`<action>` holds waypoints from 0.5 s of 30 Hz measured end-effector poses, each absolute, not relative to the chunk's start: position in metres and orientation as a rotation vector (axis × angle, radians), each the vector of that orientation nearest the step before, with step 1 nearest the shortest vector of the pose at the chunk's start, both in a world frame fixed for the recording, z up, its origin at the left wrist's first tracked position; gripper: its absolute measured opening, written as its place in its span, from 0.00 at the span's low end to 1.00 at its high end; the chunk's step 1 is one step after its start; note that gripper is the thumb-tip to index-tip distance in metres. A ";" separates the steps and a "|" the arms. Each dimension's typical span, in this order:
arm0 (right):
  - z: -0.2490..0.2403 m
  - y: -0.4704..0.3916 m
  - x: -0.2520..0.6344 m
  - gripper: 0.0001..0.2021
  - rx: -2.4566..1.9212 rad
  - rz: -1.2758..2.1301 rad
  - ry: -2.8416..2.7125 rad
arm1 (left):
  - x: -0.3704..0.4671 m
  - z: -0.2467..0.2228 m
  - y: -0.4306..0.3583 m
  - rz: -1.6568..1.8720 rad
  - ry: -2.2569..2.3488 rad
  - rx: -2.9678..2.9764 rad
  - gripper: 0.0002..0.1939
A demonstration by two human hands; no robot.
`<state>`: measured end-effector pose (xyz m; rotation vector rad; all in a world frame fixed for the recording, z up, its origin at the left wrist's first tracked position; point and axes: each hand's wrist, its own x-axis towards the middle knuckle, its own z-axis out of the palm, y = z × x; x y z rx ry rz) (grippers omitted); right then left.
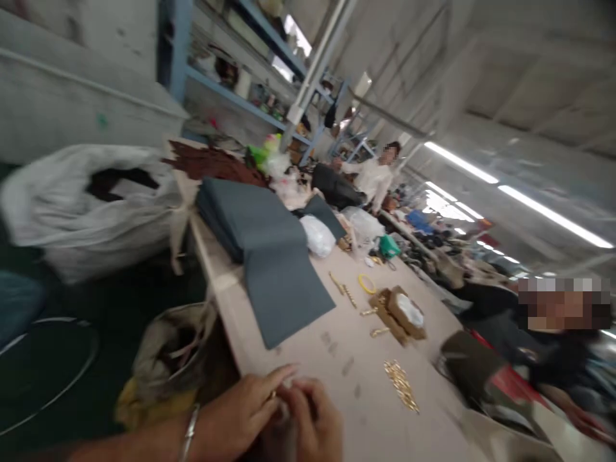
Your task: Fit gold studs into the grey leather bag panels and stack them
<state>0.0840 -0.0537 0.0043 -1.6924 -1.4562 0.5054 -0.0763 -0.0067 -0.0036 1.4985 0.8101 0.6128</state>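
Note:
My left hand (248, 407), with a bracelet at the wrist and a ring, meets my right hand (315, 417) at the table's near edge. The fingers of both are bent together in a pinch, and whatever lies between them is hidden and blurred. Beyond them a dark grey-blue sheet (283, 282) lies over the table (308, 366). To the right is a pile of small gold-coloured metal pieces (401, 385). Farther back sit an opened cardboard box (399, 314), a yellow ring (366, 283) and a few gold-coloured strips (349, 295).
A large white sack (96, 212) and a smaller open bag (173, 353) stand left of the table. Brown material (216, 163) and plastic bags (363, 228) lie at the back. One person in white (375, 179) is behind; another in dark clothes (500, 333) is at right.

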 end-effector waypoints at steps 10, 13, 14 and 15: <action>0.010 0.089 0.067 0.13 -1.628 0.048 -2.092 | -0.129 -0.016 0.011 0.807 1.069 1.031 0.19; 0.013 0.081 0.068 0.12 -1.670 0.016 -2.218 | -0.136 -0.018 0.010 0.834 1.112 0.997 0.21; 0.016 0.071 0.070 0.12 -1.684 0.075 -2.250 | -0.136 -0.017 0.010 0.836 1.118 0.982 0.21; 0.021 0.058 0.074 0.12 -1.684 0.187 -2.287 | -0.136 -0.017 0.009 0.836 1.117 0.969 0.21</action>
